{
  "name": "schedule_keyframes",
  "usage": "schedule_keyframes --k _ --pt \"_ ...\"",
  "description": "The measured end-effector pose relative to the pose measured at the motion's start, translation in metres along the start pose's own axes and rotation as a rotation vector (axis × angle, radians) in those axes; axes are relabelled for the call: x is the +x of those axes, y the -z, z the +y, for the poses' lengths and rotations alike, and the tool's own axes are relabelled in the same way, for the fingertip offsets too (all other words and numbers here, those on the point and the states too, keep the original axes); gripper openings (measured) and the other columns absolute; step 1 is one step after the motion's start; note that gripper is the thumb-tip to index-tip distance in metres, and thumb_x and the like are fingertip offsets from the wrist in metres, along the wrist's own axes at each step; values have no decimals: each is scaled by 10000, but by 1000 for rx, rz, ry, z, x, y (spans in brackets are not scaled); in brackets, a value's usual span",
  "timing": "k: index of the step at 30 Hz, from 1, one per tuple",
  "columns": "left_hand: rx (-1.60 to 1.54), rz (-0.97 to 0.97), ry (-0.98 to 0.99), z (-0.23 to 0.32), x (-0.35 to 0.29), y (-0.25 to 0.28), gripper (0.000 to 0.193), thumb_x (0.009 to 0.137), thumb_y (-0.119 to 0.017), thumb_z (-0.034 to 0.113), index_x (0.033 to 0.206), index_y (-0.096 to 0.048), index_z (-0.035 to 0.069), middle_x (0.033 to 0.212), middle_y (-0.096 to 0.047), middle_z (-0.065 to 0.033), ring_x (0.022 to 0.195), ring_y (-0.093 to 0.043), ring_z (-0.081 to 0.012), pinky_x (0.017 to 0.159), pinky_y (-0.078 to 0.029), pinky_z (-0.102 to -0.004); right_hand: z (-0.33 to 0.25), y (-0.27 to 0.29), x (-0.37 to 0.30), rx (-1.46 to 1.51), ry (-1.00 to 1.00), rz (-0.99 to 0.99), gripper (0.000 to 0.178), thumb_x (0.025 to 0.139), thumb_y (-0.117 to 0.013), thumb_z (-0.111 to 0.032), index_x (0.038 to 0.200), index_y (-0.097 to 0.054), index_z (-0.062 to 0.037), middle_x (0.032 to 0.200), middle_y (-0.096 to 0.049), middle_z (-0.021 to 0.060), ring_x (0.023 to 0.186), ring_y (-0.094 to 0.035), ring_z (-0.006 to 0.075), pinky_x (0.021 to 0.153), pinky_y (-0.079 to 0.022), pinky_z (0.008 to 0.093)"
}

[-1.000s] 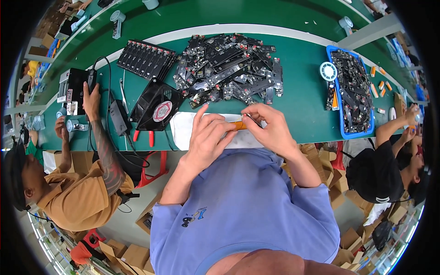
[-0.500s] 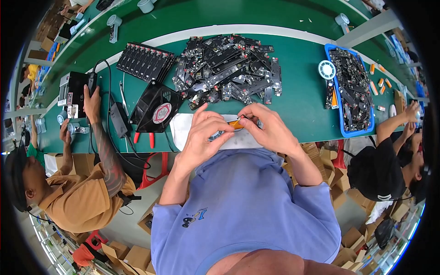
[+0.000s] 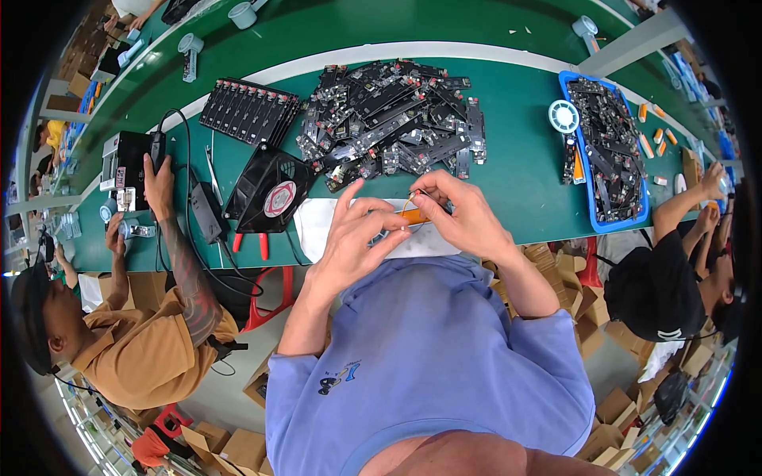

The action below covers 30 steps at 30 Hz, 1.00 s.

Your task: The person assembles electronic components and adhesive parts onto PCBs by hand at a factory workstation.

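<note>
Over a white sheet [image 3: 313, 224] at the table's front, my two hands work close together. My left hand [image 3: 353, 238] has its fingers closed at the left end of an orange cylindrical battery [image 3: 413, 216]. Some light blue plastic shows beneath those fingers, mostly hidden. My right hand [image 3: 464, 214] pinches thin wires [image 3: 410, 200] just above the battery, thumb against forefinger. What the wires join to is too small to make out.
Beyond my hands is a heap of black circuit boards [image 3: 389, 119]. A black fan [image 3: 271, 190] and red-handled pliers [image 3: 263, 246] lie left. A blue basket [image 3: 589, 159] of boards and a small handheld fan [image 3: 564, 117] are right. Co-workers sit on both sides.
My right hand has risen slightly from the battery, drawing the wires up into clearer view. My left hand stays nearly in place. The left co-worker's hand has shifted slightly.
</note>
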State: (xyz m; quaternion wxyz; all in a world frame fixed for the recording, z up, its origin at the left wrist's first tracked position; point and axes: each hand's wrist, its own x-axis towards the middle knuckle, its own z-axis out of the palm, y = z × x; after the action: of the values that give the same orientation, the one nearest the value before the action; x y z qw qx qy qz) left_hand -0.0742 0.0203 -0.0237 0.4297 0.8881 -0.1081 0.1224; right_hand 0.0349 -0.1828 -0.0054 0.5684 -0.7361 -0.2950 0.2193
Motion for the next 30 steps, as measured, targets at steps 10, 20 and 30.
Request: schedule_keyframes --k 10,20,30 --pt "118 75 -26 6 4 -1 218 763 -919 147 949 -810 117 866 -773 12 1042 -685 -228 1232 -298 -588 -4 3 -3 -32 -38 2 165 1023 -685 -66 1150 -676 39 1003 -747 142 878 -745 193 754 -595 327" --pt "92 145 34 8 3 -7 128 825 -824 74 943 -789 108 915 -747 8 1007 -666 -218 1238 -274 -567 -10 -9 -15 -95 22 83 183 978 -702 -57 1149 -699 10 1036 -677 138 872 -727 264 745 -600 359" --pt "170 238 86 16 3 -17 157 798 -842 79 932 -760 88 903 -744 -5 967 -657 -220 1217 -308 -538 -12 -19 -23 -191 41 137 200 956 -719 -17 1153 -723 12 1011 -702 123 870 -736 237 765 -599 342"
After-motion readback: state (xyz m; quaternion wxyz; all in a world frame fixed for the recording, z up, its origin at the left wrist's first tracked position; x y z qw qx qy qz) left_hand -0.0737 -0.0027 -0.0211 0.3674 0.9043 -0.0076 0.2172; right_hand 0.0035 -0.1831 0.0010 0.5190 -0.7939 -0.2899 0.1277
